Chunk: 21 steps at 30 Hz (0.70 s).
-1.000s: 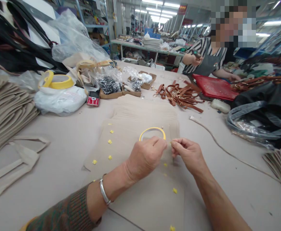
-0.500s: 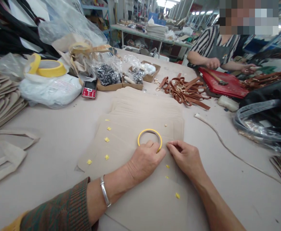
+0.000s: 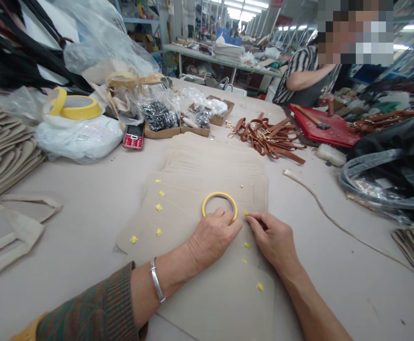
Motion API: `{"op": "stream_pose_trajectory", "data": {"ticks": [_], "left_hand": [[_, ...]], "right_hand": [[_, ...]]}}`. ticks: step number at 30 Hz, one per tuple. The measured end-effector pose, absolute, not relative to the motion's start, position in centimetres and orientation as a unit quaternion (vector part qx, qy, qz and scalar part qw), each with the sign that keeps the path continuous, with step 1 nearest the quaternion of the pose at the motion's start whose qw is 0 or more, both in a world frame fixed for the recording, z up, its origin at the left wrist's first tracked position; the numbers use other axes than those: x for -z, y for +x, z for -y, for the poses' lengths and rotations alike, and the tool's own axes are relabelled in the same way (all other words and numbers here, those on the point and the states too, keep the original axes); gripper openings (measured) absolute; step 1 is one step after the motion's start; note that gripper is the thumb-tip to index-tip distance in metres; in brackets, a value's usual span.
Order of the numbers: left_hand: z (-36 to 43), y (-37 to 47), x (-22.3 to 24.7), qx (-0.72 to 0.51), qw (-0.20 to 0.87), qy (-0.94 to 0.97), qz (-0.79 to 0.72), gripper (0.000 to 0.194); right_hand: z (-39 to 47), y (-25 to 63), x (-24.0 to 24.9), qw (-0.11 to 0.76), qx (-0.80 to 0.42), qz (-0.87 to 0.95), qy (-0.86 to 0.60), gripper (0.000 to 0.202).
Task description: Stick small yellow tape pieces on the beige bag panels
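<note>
Yellow tape roll lies flat on the top beige panel, roughly mid-counter, w/ the left hand resting against its near edge. Left fingers are curled loosely over the roll's rim; can't tell if they actually grip it. Right hand sits just right of the roll, fingers drawn together, tips pressed down on a small yellow tape square at the roll's right side.

Progress, judging by the panel: several yellow squares already stuck on. Four sit left of the roll, and about three more run near of it toward the person. The one under the right fingertips looks like the piece in hand now. Two tiny metal studs show beyond the roll w/o tape on them, so that far edge seems not yet done.

Beyond the roll, a fanned stack of matching beige panels appears untaped, so plenty left. Farther beyond: brown leather straps, cardboard boxes of small hardware, a red phone. Far left of the roll, bigger yellow tape rolls on a white bag. Another person works at a red piece across the counter.
</note>
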<state>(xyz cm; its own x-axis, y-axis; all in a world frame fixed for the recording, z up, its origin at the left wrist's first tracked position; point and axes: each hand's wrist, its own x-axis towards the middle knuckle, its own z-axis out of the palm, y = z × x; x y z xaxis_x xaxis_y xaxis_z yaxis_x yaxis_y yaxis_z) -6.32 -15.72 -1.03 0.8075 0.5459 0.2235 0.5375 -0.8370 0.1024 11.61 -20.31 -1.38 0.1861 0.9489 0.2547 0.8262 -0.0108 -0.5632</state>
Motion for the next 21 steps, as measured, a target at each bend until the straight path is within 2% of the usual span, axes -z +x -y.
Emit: {"op": "stream_pose_trajectory", "data": {"ticks": [4, 8, 11, 16, 18, 21], "left_hand": [[14.8, -6.8, 0.9, -0.154, 0.016, 0.941, -0.3, 0.006], [12.6, -7.7, 0.5, -0.179, -0.011, 0.913, -0.365, 0.008], [11.6, -8.0, 0.1, -0.15, -0.019, 0.907, -0.393, 0.008], [11.8, -8.2, 0.0, -0.139, -0.019, 0.909, -0.393, 0.009], [12.0, -8.3, 0.2, -0.167, -0.005, 0.911, -0.377, 0.011], [12.5, -8.4, 0.4, -0.255, 0.057, 0.912, -0.317, 0.019]], "right_hand": [[19.6, 10.8, 1.8, 0.268, -0.03, 0.639, -0.72, 0.022], [19.0, 10.9, 1.7, 0.262, -0.041, 0.653, -0.71, 0.022], [19.4, 11.4, 0.8, 0.241, -0.088, 0.68, -0.687, 0.022], [20.7, 11.9, -1.0, 0.153, -0.243, 0.7, -0.654, 0.015], [20.9, 12.0, -1.2, 0.209, -0.251, 0.668, -0.669, 0.017], [20.9, 11.7, -0.9, 0.356, -0.216, 0.614, -0.67, 0.021]]}}
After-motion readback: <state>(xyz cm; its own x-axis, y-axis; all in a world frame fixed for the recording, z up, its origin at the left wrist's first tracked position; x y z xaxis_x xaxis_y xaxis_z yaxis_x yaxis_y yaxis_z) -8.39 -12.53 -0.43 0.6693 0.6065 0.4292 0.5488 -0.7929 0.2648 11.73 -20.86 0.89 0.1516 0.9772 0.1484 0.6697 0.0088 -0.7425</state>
